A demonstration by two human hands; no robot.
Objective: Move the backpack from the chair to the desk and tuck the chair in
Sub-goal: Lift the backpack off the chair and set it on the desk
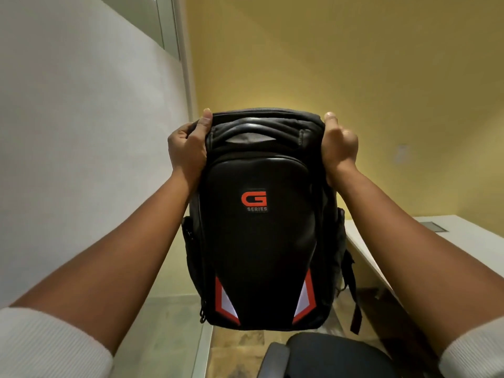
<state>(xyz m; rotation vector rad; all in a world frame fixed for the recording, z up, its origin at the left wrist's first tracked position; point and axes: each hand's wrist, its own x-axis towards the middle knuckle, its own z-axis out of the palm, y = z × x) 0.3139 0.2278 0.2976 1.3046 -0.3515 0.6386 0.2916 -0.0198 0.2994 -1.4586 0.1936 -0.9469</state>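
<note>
A black backpack (261, 236) with a red G logo and red-white reflective corners hangs upright in the air at the centre of the view. My left hand (188, 148) grips its top left corner and my right hand (339, 145) grips its top right corner. The bag is clear of the chair (327, 356), whose dark seat and grey armrest show at the bottom, just below the bag. The white desk (436, 238) runs along the right side, to the right of the bag. A loose strap dangles from the bag's right side.
A frosted glass partition (81, 132) stands close on the left. A yellow wall (354, 64) lies straight ahead. A grey cable hatch (433, 226) is set into the desk top. Tiled floor (240, 347) shows beneath the bag.
</note>
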